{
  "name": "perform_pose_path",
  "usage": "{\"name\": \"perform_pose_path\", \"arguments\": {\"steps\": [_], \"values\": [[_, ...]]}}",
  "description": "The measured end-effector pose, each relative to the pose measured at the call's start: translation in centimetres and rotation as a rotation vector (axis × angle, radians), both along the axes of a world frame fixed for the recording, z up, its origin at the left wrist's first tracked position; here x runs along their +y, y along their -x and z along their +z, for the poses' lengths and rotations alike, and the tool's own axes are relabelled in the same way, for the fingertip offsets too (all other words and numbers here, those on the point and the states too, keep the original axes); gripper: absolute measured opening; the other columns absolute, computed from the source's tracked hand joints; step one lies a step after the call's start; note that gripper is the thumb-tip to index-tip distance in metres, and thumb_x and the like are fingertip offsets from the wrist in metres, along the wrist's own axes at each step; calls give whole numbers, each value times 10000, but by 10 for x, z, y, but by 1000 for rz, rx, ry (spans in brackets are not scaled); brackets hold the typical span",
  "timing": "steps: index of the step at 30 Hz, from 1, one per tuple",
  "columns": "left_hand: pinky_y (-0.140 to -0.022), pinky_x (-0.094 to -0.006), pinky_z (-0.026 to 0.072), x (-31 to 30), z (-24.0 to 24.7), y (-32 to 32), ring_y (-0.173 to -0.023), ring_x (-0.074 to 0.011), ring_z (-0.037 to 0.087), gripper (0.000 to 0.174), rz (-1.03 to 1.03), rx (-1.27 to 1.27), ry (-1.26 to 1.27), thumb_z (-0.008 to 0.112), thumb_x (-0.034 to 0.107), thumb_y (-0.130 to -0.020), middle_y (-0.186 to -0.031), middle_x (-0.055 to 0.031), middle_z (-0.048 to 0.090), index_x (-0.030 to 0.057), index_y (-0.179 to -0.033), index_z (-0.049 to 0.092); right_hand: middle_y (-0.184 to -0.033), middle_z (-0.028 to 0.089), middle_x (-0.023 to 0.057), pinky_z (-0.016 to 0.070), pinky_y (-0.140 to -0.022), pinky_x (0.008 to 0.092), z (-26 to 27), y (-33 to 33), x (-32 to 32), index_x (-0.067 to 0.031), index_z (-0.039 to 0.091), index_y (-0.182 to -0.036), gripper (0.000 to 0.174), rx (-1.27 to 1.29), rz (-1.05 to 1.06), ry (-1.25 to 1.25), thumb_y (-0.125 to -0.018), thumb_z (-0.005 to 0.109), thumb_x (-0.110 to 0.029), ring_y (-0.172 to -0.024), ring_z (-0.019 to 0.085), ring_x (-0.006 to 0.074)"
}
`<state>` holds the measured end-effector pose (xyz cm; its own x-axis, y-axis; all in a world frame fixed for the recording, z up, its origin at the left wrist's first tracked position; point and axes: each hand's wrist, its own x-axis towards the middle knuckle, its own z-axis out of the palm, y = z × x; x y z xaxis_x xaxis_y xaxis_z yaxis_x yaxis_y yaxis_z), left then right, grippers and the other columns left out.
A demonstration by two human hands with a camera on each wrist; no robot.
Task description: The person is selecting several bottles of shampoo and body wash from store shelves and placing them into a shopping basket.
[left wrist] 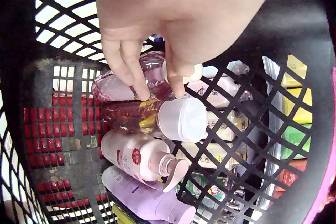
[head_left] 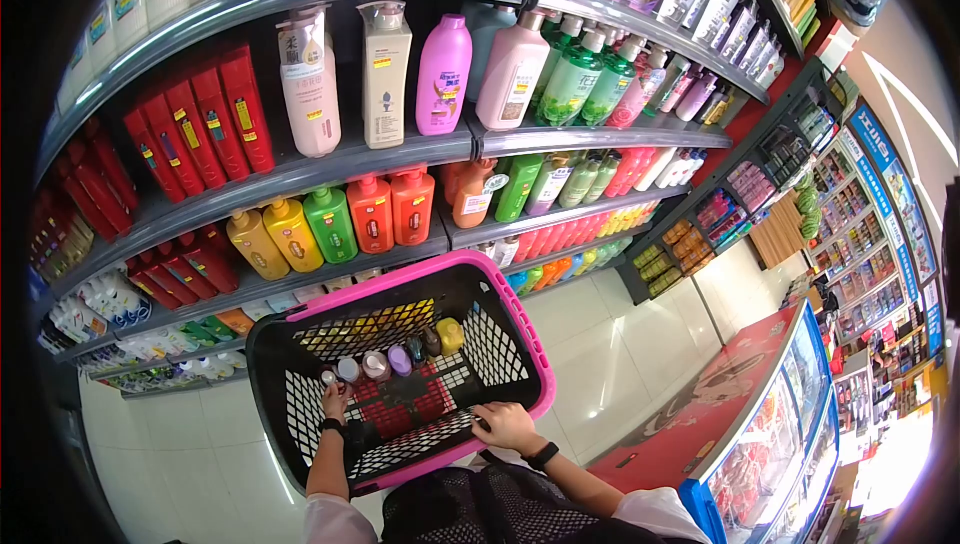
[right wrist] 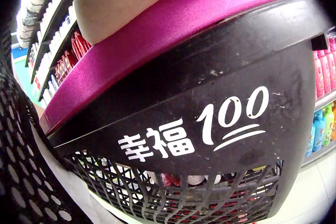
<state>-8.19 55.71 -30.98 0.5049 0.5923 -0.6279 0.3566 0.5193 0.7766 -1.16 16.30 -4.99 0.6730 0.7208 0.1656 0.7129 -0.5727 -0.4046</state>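
Pinching a pink bottle (left wrist: 156, 71) inside a black basket (right wrist: 236, 66), other hand on rim

Left hand (left wrist: 173, 16), top center of left wrist view: fingers and thumb pinched on the pink see-through bottle, upper middle of that frame. In head view this is the left end of the bottle row, lower center-left.

Right hand (head_left: 510, 426), lower center of head view: curled over the near pink rim, grasping the basket.

Down the left wrist view, next in row: amber bottle (left wrist: 128, 116) with whitish cap, pale pump bottle (left wrist: 131, 153), purple bottle (left wrist: 139, 192). Yellow bottle (head_left: 450, 336) at right end of row, head view.

Shelves (head_left: 380, 166) fill the upper left and center; red boxes (head_left: 200, 134) at left. Red-sided freezer (head_left: 680, 394), lower right. White lettering (right wrist: 194, 129) on basket wall, mid right wrist view.
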Motion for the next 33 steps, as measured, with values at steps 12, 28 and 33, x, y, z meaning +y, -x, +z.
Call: {"name": "perform_pose_path", "arguments": {"steps": [12,28,33], "values": [[-559,-214,370,-2,3,1,-768,-130,644,315,17,-15,-5,498,422,-975,-878,33,582,125,-975,603,-656,625,101,523,-554,378,3,1,1,-77,622,-814,173,-7,-2,-3,-790,615,-248,-618,637,264],[-545,-201,365,-1,5,1,-747,-111,623,312,3,8,-3,483,417,-982,-890,36,602,131,-970,607,-641,614,106,519,-551,391,4,2,1,-68,578,-768,197,-14,-6,-23,-817,589,-259,-613,631,272],[-733,-238,451,2,3,4,-919,-130,631,341,-71,37,1,469,453,-980,-1062,44,613,142,-1012,607,-637,610,105,520,-550,390,5,2,2,-69,576,-763,192,-18,-11,-29,-814,590,-254,-611,630,268]]}}
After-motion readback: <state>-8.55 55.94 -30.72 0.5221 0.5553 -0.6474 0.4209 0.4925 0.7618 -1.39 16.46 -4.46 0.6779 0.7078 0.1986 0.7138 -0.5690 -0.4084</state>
